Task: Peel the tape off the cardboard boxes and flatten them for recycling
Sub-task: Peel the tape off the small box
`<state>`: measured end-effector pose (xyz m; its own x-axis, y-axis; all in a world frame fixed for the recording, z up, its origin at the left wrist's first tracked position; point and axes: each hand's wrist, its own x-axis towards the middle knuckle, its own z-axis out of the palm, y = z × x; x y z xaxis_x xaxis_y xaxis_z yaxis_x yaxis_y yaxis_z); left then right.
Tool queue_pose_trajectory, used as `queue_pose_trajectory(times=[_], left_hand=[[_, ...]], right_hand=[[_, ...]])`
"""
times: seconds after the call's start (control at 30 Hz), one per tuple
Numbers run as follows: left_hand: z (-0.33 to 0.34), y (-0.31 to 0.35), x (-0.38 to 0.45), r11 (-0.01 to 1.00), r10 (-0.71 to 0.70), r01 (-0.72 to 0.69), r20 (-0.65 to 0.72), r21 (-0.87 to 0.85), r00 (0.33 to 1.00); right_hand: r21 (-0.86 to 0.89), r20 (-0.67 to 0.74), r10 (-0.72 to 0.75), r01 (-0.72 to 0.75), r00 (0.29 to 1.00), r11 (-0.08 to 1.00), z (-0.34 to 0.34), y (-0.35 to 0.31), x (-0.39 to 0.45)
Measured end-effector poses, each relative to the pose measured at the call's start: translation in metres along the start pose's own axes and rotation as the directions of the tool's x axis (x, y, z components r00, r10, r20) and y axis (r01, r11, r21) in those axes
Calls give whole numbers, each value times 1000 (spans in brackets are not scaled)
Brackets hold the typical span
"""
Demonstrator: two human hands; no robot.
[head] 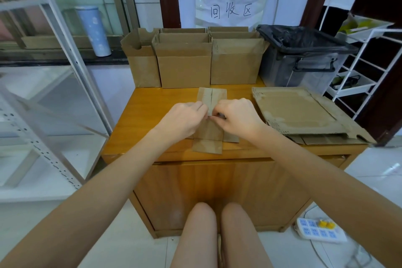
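A small cardboard box (pixel 210 137) lies opened out on the wooden cabinet top (pixel 148 111), its flaps spread toward me and away. My left hand (pixel 185 119) and my right hand (pixel 237 118) meet over its centre seam. Their fingers are curled, and they pinch what looks like a strip of tape (pixel 210 111) along the seam; the fingertips hide the exact grip. Three upright open cardboard boxes (pixel 185 65) stand in a row at the back. A stack of flattened cardboard (pixel 300 113) lies at the right.
A clear bin with a black bag liner (pixel 304 56) stands at the back right. White metal shelving (pixel 54 102) flanks the cabinet on the left, and a white rack (pixel 365 67) on the right. A power strip (pixel 319 229) lies on the floor beside my knees.
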<state>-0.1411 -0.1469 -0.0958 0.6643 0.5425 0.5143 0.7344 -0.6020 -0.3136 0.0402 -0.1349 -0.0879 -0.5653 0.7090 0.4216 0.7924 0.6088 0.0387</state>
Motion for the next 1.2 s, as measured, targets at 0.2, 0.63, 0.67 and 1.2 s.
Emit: queue_pose_trajectory(times=[0.2, 0.63, 0.67, 1.2], left_hand=[[-2, -1, 1, 999, 45, -45, 44, 17, 998], [-7, 0, 0, 991, -69, 86, 159, -104, 985], [-8, -1, 0, 990, -81, 100, 180, -102, 980], [-10, -16, -8, 917, -152, 215, 206, -336, 967]], right_hand=[[8, 41, -9, 9, 999, 1000, -4, 1, 2], [24, 198, 18, -23, 980, 999, -18, 4, 2], [30, 214, 12, -19, 977, 999, -19, 5, 1], [143, 213, -39, 8, 976, 990, -11, 21, -20]])
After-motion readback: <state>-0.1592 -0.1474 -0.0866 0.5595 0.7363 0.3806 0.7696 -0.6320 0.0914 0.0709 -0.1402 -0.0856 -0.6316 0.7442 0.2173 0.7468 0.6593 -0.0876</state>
